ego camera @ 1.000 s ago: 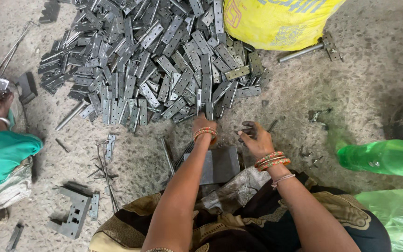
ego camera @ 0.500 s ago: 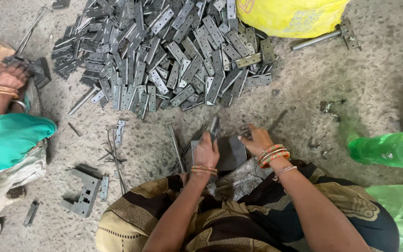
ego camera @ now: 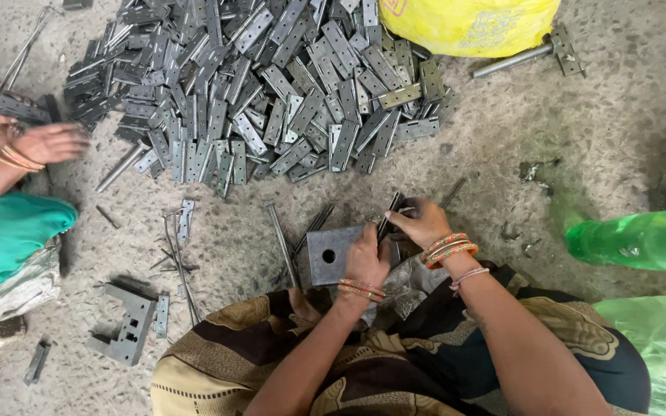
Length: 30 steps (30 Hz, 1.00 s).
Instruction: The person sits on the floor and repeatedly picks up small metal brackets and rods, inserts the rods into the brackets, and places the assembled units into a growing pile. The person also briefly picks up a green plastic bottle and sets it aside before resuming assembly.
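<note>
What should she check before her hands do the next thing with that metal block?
1. Left hand resting on the square block: ok.
2. Hole in the block uncovered: ok.
3. Right hand pinching a hinge piece at the block's edge: ok.
4. Grip on that piece firm: cannot tell, fingers hide it.
5. Hinge pile within arm's stretch ahead: ok.
6. Other person's hand apart from the block: ok.

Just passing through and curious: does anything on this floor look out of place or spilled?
Mostly the mess: the metal hinge pieces lie in a loose heap, with strays and thin rods scattered apart. A green plastic bottle lies on its side. Nothing looks broken.
</note>
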Each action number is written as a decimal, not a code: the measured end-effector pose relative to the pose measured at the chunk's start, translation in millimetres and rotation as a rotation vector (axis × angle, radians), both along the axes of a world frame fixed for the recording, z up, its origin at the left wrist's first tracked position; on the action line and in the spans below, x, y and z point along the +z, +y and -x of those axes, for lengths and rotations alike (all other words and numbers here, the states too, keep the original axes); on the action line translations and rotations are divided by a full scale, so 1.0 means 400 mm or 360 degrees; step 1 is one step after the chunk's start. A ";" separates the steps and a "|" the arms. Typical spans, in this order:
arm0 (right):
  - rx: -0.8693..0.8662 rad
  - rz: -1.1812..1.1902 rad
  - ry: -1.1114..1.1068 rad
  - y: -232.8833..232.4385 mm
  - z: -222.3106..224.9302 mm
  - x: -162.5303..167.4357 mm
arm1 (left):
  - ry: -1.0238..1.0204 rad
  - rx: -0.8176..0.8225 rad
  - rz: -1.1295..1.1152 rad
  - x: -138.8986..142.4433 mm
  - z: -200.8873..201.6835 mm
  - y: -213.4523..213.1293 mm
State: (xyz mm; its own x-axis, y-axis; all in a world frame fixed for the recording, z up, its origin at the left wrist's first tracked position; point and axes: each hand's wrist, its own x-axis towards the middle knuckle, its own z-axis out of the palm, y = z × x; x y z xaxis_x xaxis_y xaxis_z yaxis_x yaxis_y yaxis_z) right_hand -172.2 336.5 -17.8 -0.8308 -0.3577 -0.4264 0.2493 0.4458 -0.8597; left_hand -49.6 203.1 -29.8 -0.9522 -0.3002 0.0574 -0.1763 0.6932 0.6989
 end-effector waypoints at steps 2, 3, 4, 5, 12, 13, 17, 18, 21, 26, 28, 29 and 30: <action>-0.0058 0.0198 -0.0108 -0.002 0.003 0.010 | -0.0008 -0.0035 -0.0325 0.009 0.004 -0.022; -0.0056 0.0235 -0.0095 -0.004 0.006 0.009 | -0.0014 -0.0054 -0.0484 0.010 0.005 -0.039; -0.0051 0.0273 -0.0076 -0.005 0.007 0.006 | -0.0003 -0.0071 -0.0611 0.008 0.004 -0.056; -0.0063 0.0354 -0.0103 -0.007 0.006 -0.001 | 0.0011 -0.0084 -0.0738 0.003 0.005 -0.074; -0.0100 0.0662 -0.0112 -0.004 0.001 -0.098 | -0.0159 0.0266 -0.1440 -0.064 0.009 -0.122; -0.0124 0.0675 -0.0142 -0.004 0.002 -0.110 | -0.0236 0.0311 -0.1538 -0.071 0.010 -0.124; -0.0140 0.0637 -0.0195 -0.008 0.008 -0.132 | -0.0342 0.0389 -0.1725 -0.096 0.010 -0.129; -0.0131 0.0685 -0.0128 -0.009 0.010 -0.130 | -0.0318 0.0373 -0.1722 -0.102 0.012 -0.128; -0.0136 0.0610 -0.0044 -0.005 0.013 -0.114 | 0.0005 0.0020 -0.1333 -0.117 0.027 -0.127; -0.0387 0.0557 -0.0025 0.007 0.018 -0.084 | -0.0310 -0.0052 -0.0996 -0.102 0.115 -0.168; -0.0545 0.0604 -0.0050 0.008 0.021 -0.079 | -0.0231 0.0045 -0.0783 -0.076 0.181 -0.201; -0.0575 0.0659 -0.0063 0.008 0.024 -0.077 | -0.0019 0.0090 -0.0647 -0.058 0.220 -0.213; -0.0601 0.0708 -0.0081 0.008 0.024 -0.075 | -0.0071 0.0197 -0.0235 -0.040 0.256 -0.229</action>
State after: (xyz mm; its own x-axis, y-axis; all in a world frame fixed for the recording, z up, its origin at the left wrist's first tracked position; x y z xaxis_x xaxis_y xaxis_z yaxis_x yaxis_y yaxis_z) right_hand -181.7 339.7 -47.9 -0.9180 -0.1945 -0.3457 0.3666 -0.0834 -0.9266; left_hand -152.0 111.6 -45.6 -0.9081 -0.4170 -0.0373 -0.2868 0.5547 0.7811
